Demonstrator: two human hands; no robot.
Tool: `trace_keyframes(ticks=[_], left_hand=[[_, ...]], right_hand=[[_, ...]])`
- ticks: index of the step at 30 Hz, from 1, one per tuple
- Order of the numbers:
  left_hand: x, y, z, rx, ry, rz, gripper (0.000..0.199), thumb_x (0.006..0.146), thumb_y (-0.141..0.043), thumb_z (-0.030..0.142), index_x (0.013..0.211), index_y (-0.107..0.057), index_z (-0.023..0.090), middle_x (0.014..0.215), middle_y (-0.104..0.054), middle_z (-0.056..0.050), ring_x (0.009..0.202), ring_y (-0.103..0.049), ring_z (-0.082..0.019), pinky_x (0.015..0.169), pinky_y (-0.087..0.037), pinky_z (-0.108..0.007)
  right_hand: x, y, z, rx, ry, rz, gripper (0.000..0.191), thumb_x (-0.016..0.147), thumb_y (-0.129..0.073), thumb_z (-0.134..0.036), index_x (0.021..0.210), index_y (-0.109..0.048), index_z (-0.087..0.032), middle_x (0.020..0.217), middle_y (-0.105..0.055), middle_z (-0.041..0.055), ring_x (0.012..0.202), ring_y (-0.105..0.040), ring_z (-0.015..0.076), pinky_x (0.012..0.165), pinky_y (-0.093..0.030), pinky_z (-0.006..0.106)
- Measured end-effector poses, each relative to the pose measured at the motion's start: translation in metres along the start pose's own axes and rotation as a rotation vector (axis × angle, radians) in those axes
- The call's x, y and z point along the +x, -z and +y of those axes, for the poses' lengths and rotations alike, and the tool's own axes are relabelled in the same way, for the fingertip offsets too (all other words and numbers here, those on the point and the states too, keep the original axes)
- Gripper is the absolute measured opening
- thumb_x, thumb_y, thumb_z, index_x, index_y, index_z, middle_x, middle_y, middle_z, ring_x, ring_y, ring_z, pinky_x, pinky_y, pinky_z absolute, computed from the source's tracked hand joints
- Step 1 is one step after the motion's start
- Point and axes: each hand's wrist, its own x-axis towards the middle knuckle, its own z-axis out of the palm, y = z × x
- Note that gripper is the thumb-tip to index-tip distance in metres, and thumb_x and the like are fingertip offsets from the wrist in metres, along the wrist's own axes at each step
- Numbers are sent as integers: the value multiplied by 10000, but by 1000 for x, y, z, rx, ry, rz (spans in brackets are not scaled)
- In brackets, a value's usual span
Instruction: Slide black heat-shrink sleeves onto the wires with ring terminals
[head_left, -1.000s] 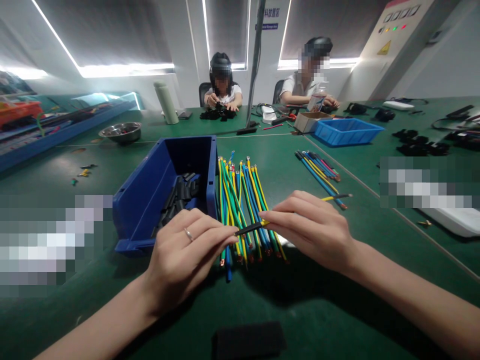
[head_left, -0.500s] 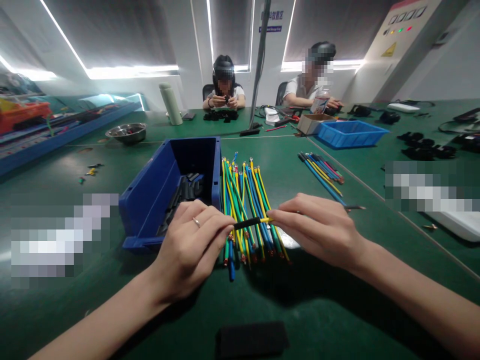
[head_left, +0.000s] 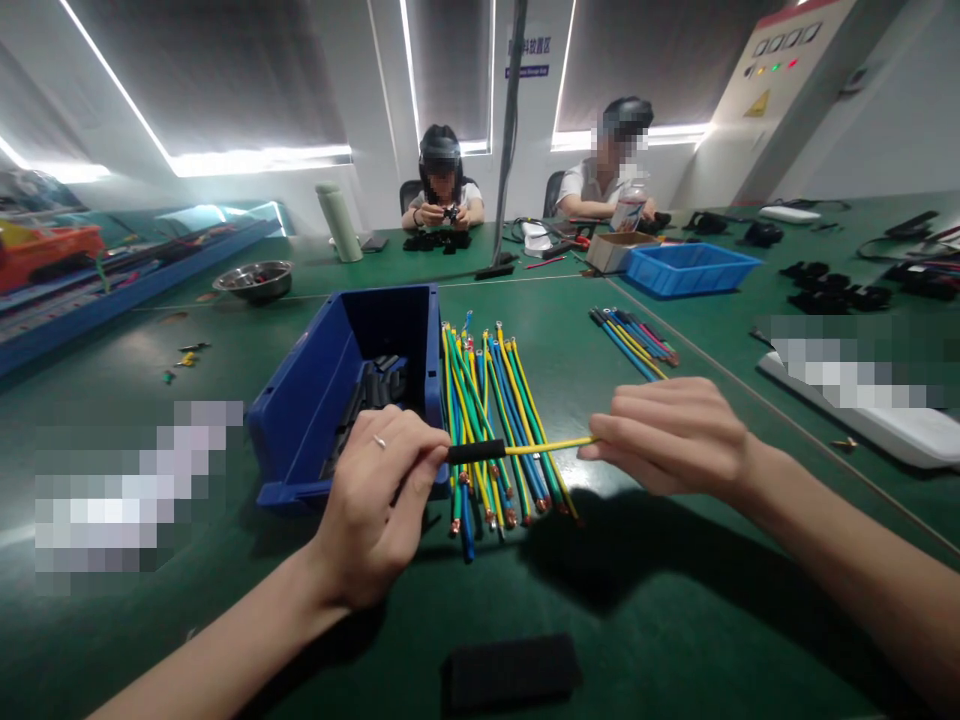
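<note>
Between my two hands a yellow wire (head_left: 551, 446) is stretched level, with a black sleeve (head_left: 478, 452) around its left part. My left hand (head_left: 390, 495), a ring on one finger, pinches the sleeve's left end. The fingertips of my right hand (head_left: 664, 437) are closed on the wire's right end, which they hide. Beneath and behind lie several green, yellow and blue wires (head_left: 517, 390), with metal ends at the back and bare copper at the front. Left of them stands a dark blue bin (head_left: 296, 400) with black sleeve pieces (head_left: 382, 385) inside.
A black block (head_left: 514, 672) lies at the front. Sleeved wires (head_left: 634, 340) lie at the right, near a light blue tray (head_left: 690, 270) and a white case (head_left: 862, 420). A metal bowl (head_left: 253, 280) stands far left. Two people (head_left: 442, 190) sit across the table.
My right hand has moved right, apart from the left hand, and more yellow wire shows between the sleeve and my right fingers. The whole view has shifted slightly.
</note>
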Motion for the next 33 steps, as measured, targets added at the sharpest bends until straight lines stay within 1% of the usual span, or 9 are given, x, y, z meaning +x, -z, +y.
trace_keyframes(ticks=[3,5,9,12,17,22,25,30,33], left_hand=[[0,1,1,-41,42,-30,180,941,-433,50,890,-548,178,752,-550,-3,717,-497,-149,711,-370,-330],[-1,1,1,-36,51,-24,185,940,-427,46,882,-541,179,761,-554,-3,715,-494,-145,713,-368,-327],[-4,1,-1,46,-21,19,176,913,-454,25,893,-538,178,777,-583,-10,716,-511,-149,721,-372,-333],[-6,-2,-3,83,-47,27,182,907,-458,13,918,-542,174,781,-586,-15,716,-513,-153,733,-373,-341],[-5,-4,-3,103,-19,51,183,918,-450,9,913,-537,170,776,-565,-7,718,-502,-143,729,-367,-329],[-3,-1,-3,156,-22,70,158,918,-485,29,867,-528,172,770,-569,-13,716,-498,-150,712,-360,-339],[-4,-1,-5,136,-2,53,153,917,-491,30,872,-533,171,775,-569,-25,720,-490,-159,674,-357,-334],[-5,-1,-6,132,8,20,155,923,-482,36,861,-532,169,757,-561,-23,705,-464,-159,667,-347,-339],[-4,0,-4,149,16,11,162,933,-469,53,841,-532,170,734,-556,-14,701,-456,-162,699,-341,-355]], right_hand=[[1,-4,-3,68,26,10,112,907,-596,-183,836,-512,-204,548,-414,-55,475,-346,126,465,-229,320],[2,-6,-4,97,1,2,138,925,-566,-186,801,-508,-207,545,-402,-53,475,-337,128,471,-221,324],[2,-7,-6,37,-166,-72,290,961,-545,-284,689,-478,-209,560,-424,-32,507,-366,125,491,-254,305],[2,-9,-9,-18,-250,-80,407,965,-535,-355,604,-401,-223,522,-390,-37,486,-335,121,487,-225,309],[1,-17,-12,96,-202,-70,463,997,-466,-370,571,-364,-221,495,-361,-47,457,-305,108,493,-223,297],[-2,-20,-4,115,-274,-189,370,1016,-452,-340,679,-498,-194,587,-471,-28,525,-408,106,526,-272,267],[-3,-19,-3,125,-283,-215,325,1020,-441,-305,734,-537,-185,606,-494,-29,522,-414,98,526,-284,253],[-4,-22,-7,144,-230,-171,375,1017,-413,-313,660,-458,-206,566,-454,-32,495,-368,105,509,-268,273],[-5,-22,-8,149,-215,-209,413,1029,-372,-333,634,-417,-219,537,-425,-38,473,-341,108,505,-260,281]])
